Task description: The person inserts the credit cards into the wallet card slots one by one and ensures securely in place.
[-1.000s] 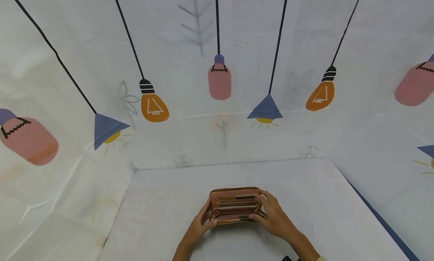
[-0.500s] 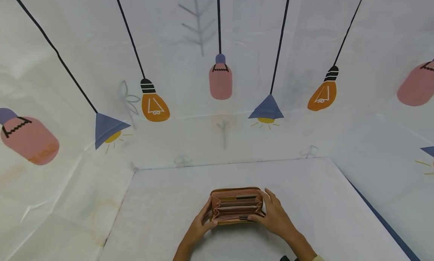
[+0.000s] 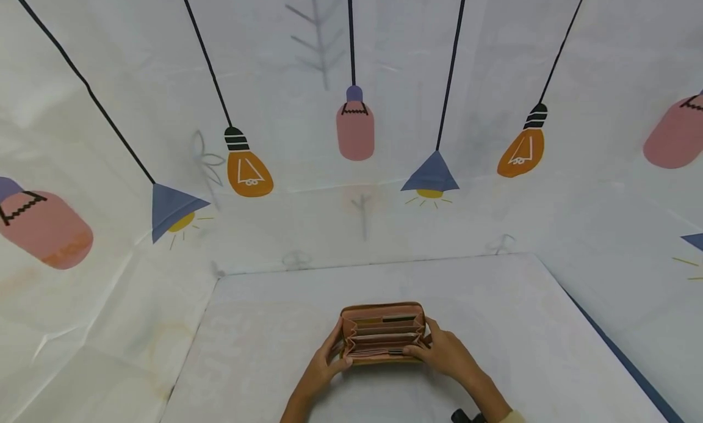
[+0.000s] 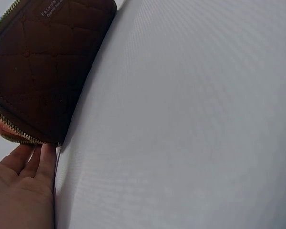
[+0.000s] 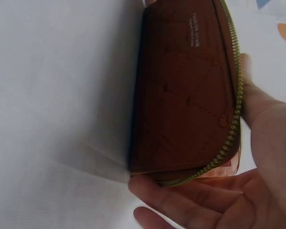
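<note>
A brown zip-around wallet (image 3: 382, 334) stands unzipped on the white table in the head view, its pleated pinkish compartments facing up. Dark-edged, card-like pieces (image 3: 399, 318) show in its slots. My left hand (image 3: 320, 369) grips the wallet's left end, thumb at the lower front corner and fingers behind. At the right end, my right hand (image 3: 451, 354) holds it with the thumb on the lower edge and the fingers round the side. Both wrist views show the quilted outer face (image 4: 43, 62) with small printed lettering and a brass-toned zipper (image 5: 236, 90).
The white tabletop (image 3: 263, 325) spreads around the wallet. Behind and beside it rise pale sheet walls (image 3: 307, 227) printed with hanging lamps and bulbs. A small black object (image 3: 460, 415) shows at the bottom edge, beside the right forearm.
The right hand's fingers have lifted off the wallet's upper right corner and slid down round its right side. The left hand and the wallet stay almost where they were.
</note>
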Motion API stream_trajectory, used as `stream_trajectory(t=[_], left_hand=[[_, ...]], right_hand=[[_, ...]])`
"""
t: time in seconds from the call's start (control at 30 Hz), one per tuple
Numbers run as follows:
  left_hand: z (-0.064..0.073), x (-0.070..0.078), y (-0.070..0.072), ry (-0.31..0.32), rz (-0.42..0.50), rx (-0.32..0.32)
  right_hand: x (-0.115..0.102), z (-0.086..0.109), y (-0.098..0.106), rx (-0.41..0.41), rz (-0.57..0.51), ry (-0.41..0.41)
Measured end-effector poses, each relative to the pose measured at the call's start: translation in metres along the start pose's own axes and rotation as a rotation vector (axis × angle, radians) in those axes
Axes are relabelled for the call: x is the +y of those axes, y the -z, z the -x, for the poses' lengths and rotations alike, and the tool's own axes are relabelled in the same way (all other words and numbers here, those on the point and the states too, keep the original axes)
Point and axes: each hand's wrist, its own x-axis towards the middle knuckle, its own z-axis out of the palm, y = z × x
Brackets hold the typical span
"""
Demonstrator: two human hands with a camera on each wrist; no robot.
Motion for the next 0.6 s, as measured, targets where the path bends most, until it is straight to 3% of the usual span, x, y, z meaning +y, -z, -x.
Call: stream_trajectory(t=[0.23,0.6], left_hand=[[-0.0013,-0.0037,-0.0003,-0.021,-0.026,-0.009],[-0.0004,-0.0009,-0.0006,0.015,-0.030,0.017]], right_hand=[[0.0003,-0.0027,-0.0004,-0.014,0.002,0.014],[-0.0019,-0.0055,-0.0067,0.000,0.020,0.079]])
